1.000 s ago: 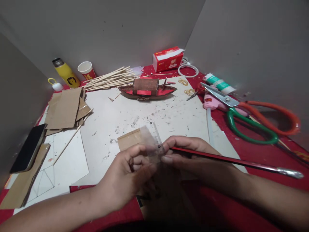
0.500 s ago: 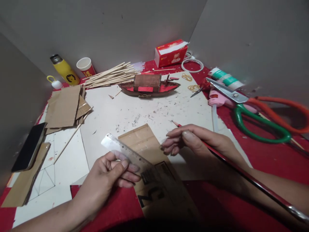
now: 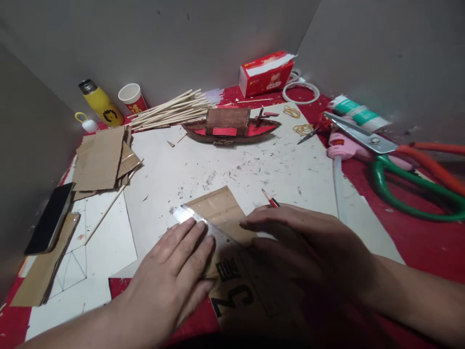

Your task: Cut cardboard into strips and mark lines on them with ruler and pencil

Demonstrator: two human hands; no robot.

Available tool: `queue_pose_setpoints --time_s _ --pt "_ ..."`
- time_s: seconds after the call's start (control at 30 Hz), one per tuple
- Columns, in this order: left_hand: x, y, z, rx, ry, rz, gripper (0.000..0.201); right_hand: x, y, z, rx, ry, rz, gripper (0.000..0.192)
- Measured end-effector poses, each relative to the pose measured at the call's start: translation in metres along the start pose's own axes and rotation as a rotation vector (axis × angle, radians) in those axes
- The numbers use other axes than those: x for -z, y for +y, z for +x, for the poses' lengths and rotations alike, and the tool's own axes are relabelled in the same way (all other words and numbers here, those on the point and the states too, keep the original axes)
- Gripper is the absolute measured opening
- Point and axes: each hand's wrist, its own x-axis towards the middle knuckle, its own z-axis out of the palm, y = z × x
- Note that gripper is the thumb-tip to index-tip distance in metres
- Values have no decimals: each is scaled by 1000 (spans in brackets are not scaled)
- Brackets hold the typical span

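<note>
Now that the clear ruler [image 3: 198, 224] has come down from mid-air, we are pressing it flat with our open left hand [image 3: 174, 269] onto the cardboard piece [image 3: 221, 211] near us, while our right hand [image 3: 308, 242] is gripping the red pencil [image 3: 269, 198] beside it.

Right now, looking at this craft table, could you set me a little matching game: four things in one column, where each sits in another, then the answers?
Things:
1. clear ruler
2. model boat
3. black phone
4. big scissors

Places:
A. far side of the white sheet, in front of the wooden sticks
B. right side, on the red cloth
C. left edge, lying on a cardboard piece
D. under the left hand, on the printed cardboard

Pairs: 1-D, 2-A, 3-C, 4-B
</note>
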Motion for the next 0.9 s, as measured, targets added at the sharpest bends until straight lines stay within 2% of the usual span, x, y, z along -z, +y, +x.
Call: queue_pose_setpoints --time_s 0.07,0.13,0.27,0.37,0.6,0.73,0.9 --pt "-8 -1 2 7 -87 127 57 -1 -1 1 41 -48 -10 17" --pt "-13 -2 2 25 -125 162 62 -3 -1 1 77 -98 -18 19" --pt "-15 -2 -1 14 -128 172 64 -8 3 -5 120 -206 -70 34" --pt "-13 -3 -3 -6 -137 189 65 -12 8 -14 149 -240 -134 46" --pt "-9 2 -6 -63 -104 239 59 -17 14 -28 123 -221 -227 53" --pt "-11 6 -9 -43 -14 226 55 -13 12 -20 108 -183 -162 47" --pt "-11 4 -10 -33 -51 213 56 -8 9 -8 69 -140 -88 36"
